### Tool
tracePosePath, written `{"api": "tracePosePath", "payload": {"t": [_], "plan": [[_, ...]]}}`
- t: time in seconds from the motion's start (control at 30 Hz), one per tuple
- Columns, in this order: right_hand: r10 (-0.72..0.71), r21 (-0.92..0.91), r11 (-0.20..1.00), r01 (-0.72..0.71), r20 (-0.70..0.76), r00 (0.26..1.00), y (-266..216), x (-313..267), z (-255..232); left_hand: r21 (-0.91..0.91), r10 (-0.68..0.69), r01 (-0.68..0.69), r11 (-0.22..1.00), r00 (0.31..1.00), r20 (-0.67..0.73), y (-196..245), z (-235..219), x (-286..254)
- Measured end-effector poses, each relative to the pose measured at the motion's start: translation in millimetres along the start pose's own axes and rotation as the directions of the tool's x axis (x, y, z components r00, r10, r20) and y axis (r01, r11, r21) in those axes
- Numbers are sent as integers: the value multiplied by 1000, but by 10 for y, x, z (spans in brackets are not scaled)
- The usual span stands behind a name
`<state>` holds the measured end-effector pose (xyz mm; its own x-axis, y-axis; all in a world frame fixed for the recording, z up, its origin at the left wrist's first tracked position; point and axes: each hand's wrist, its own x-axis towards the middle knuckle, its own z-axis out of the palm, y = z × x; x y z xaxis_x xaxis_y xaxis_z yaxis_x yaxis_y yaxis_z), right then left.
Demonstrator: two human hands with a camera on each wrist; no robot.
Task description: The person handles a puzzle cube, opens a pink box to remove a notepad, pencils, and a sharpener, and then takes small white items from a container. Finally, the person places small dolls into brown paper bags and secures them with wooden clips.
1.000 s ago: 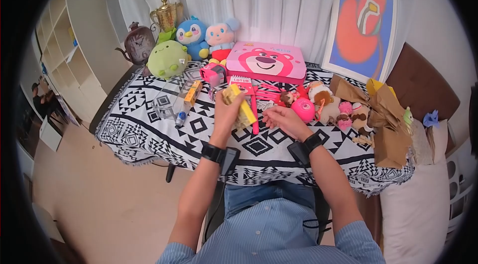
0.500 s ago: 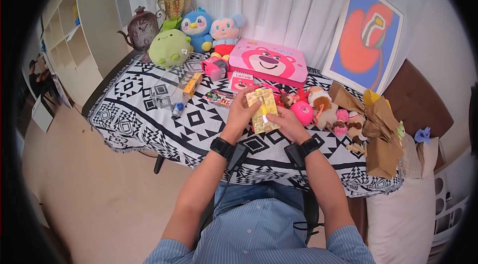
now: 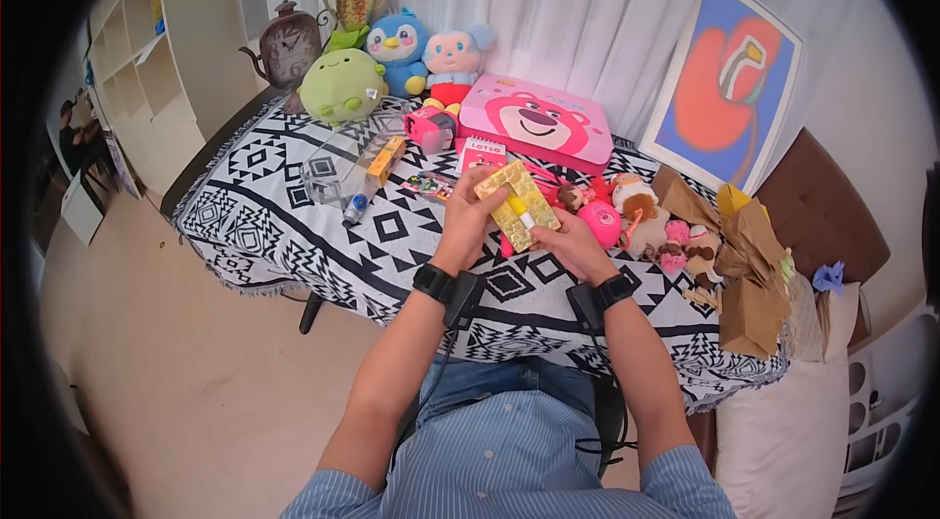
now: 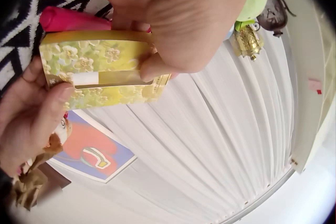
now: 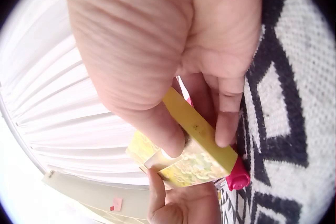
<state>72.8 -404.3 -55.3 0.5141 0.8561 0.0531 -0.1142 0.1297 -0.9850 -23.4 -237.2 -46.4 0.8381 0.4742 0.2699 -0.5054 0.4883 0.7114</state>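
Both hands hold a small yellow flower-patterned box above the patterned cloth. A long slot in its face shows a yellow and white stick inside. My left hand grips the box's left end, thumb on the face by the slot and fingers behind. At the other end my right hand pinches it; in the left wrist view the right thumb lies at the stick's white end. In the right wrist view the plain yellow side of the box faces the palm. A bright pink rod lies under the box, partly hidden.
Behind stand a pink bear-faced box and a LOTSO notepad. Leftward lie an orange carton, a blue tube and plush toys. On the right are a pink round case, small dolls and brown paper bags.
The left hand alone held the box on edge at first. It turned the box face-up, and the right hand came in and took the other end. Since then the box has tilted slightly.
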Motion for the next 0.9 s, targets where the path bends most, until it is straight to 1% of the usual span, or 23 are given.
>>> {"api": "tracePosePath", "payload": {"t": [0.03,0.1,0.23,0.3,0.33,0.4,0.43,0.5,0.63,0.7,0.8,0.9], "plan": [[-13,17,1000,13,4,1000,9,8,0,1,1,-1,1000,1000,0,-14,-32,10],[-24,32,999,24,9,1000,17,9,-8,-15,-33,34,999,998,56,-54,-97,32],[-15,28,999,15,16,1000,-21,-7,14,36,-19,17,999,999,29,-44,-69,11],[-18,20,1000,18,18,1000,-10,-7,-1,34,-65,64,997,997,51,-27,-80,0],[-24,5,1000,24,19,1000,6,1,-14,34,-66,64,997,997,51,-43,-106,4],[-32,-11,999,32,19,999,36,15,-47,-36,-42,46,998,994,101,-86,-147,27],[-36,-2,999,36,20,999,39,16,-43,-37,-42,46,998,994,102,-44,-89,7],[-37,6,999,37,23,999,36,13,-40,-68,-6,11,998,998,68,91,78,-54],[-41,-19,999,41,18,999,17,5,-15,-60,-32,35,998,998,63,59,17,-24],[-49,-25,998,49,8,999,22,-3,-1,-87,-79,82,993,996,37,39,-19,-6],[-34,-32,999,34,7,999,9,-9,-4,-51,-58,59,997,998,10,-14,-67,29],[-41,-36,998,42,23,999,-5,-10,17,-90,-37,38,995,999,13,-25,-97,47]]}}
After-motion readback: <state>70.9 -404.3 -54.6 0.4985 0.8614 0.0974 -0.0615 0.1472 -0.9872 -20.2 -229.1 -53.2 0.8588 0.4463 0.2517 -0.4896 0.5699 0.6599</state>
